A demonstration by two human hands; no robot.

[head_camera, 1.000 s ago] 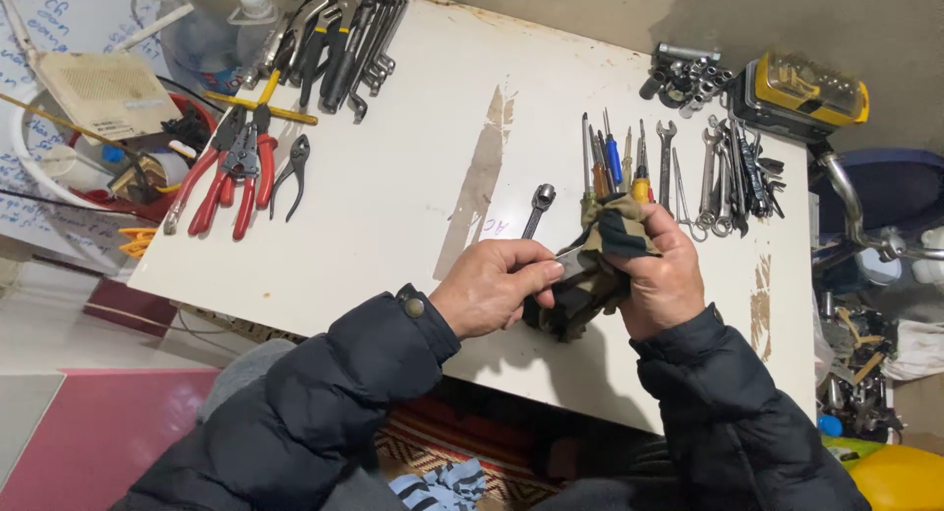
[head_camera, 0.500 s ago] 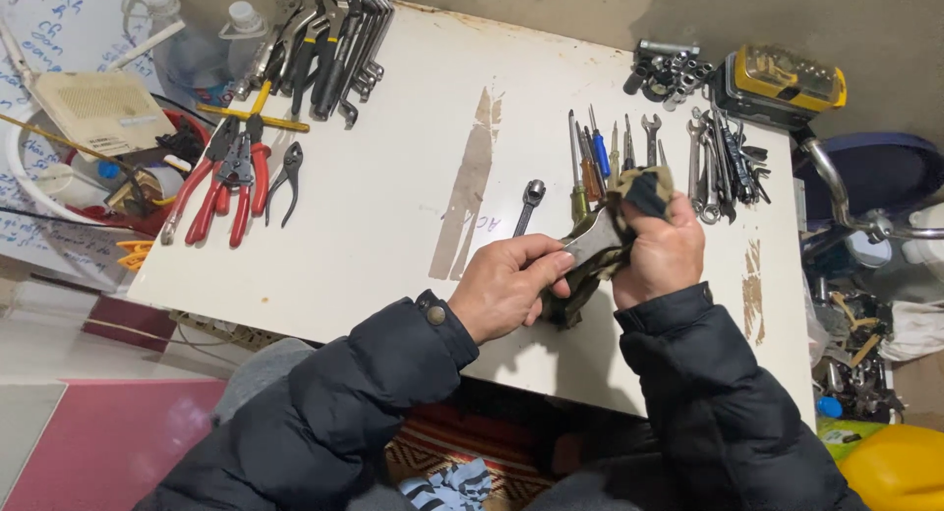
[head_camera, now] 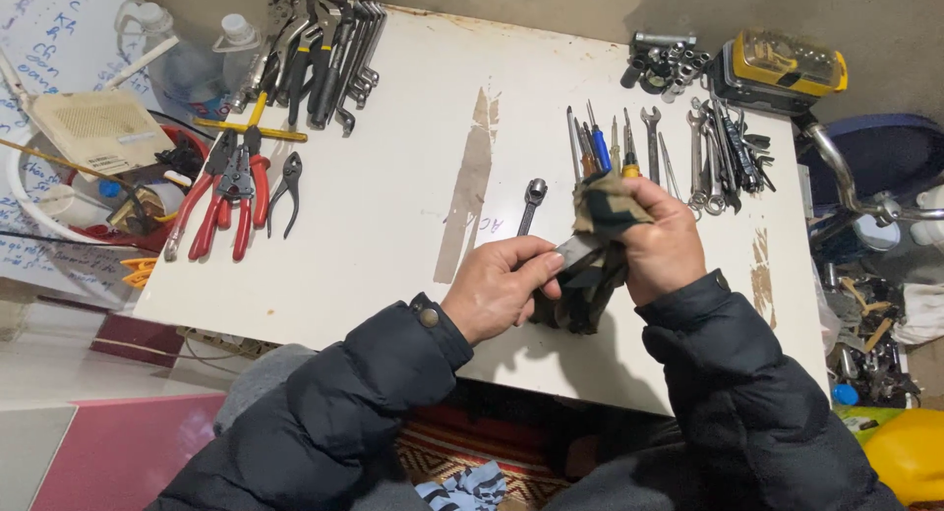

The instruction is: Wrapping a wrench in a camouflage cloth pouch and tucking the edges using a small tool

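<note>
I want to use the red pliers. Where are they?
The red pliers lie at the table's left side, beside the small black pliers, far from both hands.

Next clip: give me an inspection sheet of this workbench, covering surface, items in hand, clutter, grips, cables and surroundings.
Surface: white table, brown scuff streak down the middle.
Job's things: camouflage rag wrapped round a grey metal tool; tool mostly hidden.
Clutter: red-handled pliers, lone wrench, screwdrivers, wrench row, sockets.
Grips: left hand pinches the tool's end; right hand clutches the rag.
Cables: white tubing at left edge.
Surroundings: yellow case, plastic bottles, red basin.
</note>
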